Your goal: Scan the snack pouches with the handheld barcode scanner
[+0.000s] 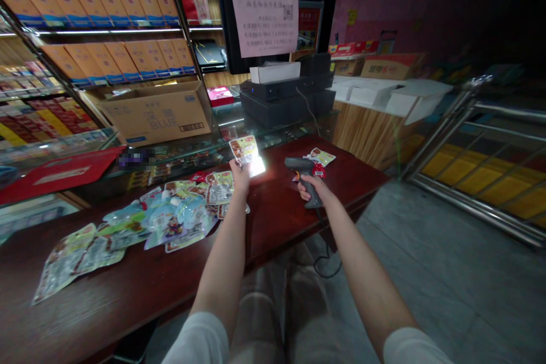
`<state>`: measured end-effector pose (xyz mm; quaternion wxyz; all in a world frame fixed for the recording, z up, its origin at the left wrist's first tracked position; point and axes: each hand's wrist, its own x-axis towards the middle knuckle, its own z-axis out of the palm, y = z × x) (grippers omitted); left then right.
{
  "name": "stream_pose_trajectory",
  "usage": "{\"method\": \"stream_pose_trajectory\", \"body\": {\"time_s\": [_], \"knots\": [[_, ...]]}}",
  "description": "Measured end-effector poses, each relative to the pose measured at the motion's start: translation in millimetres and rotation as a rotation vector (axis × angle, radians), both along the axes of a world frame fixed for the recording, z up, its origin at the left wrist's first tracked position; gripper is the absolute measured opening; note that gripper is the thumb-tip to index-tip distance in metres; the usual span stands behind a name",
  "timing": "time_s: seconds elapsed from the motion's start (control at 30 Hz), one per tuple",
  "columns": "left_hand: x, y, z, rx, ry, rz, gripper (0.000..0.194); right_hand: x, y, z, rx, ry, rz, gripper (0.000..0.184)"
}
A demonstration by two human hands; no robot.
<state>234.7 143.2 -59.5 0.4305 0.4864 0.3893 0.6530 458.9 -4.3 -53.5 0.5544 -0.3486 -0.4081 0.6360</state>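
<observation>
My left hand (240, 175) grips a small snack packet (244, 149) and holds it up over the brown table. Bright light from the scanner side falls on the packet's lower right corner. In my right hand (314, 190) is a black barcode scanner (300, 165), its head turned left toward the packet; my fingers wrap its handle. Left of my left hand lies a spread pile of snack packets (179, 213), several with shiny backs up. Beyond the scanner rest a yellow-green packet (323, 156) and a red packet (318, 170).
The table's brown top (273, 219) runs under both hands. Behind it stand a glass counter with a cardboard box (160, 114), a monitor bearing a paper sign (267, 23) and a black cash drawer (281, 105). A scanner cable (327, 267) hangs below the table edge. Metal railing (473, 165) stands right.
</observation>
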Motion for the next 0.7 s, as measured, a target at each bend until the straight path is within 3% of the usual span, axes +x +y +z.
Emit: {"method": "stream_pose_trajectory", "body": {"time_s": [0.23, 0.3, 0.43, 0.5, 0.6, 0.63, 0.7], "knots": [[0.5, -7.5, 10.7, -0.025, 0.080, 0.041, 0.036, -0.5, -0.6, 0.8, 0.001, 0.008, -0.002, 0.035], [-5.7, -12.9, 19.4, -0.043, 0.252, 0.096, 0.037, -1.5, -1.7, 1.8, -0.009, 0.006, 0.001, 0.037], [-31.4, -29.9, 38.8, -0.146, 0.792, 0.232, 0.035, -3.1, -3.5, 3.3, -0.009, 0.017, -0.018, 0.040], [-44.8, -39.8, 46.8, -0.196, 0.966, 0.386, 0.032, -3.9, -4.1, 4.0, -0.009, 0.019, -0.023, 0.039], [-53.6, -51.8, 55.2, -0.099, 1.091, 0.622, 0.042, -4.6, -4.5, 5.0, -0.012, 0.013, -0.029, 0.040], [-52.3, -54.4, 56.6, -0.038, 1.128, 0.621, 0.046, -4.6, -4.6, 5.2, -0.010, 0.011, -0.031, 0.040], [-44.0, -57.4, 56.2, 0.073, 1.206, 0.491, 0.050, -3.9, -4.6, 5.3, -0.005, 0.007, -0.028, 0.041]]}}
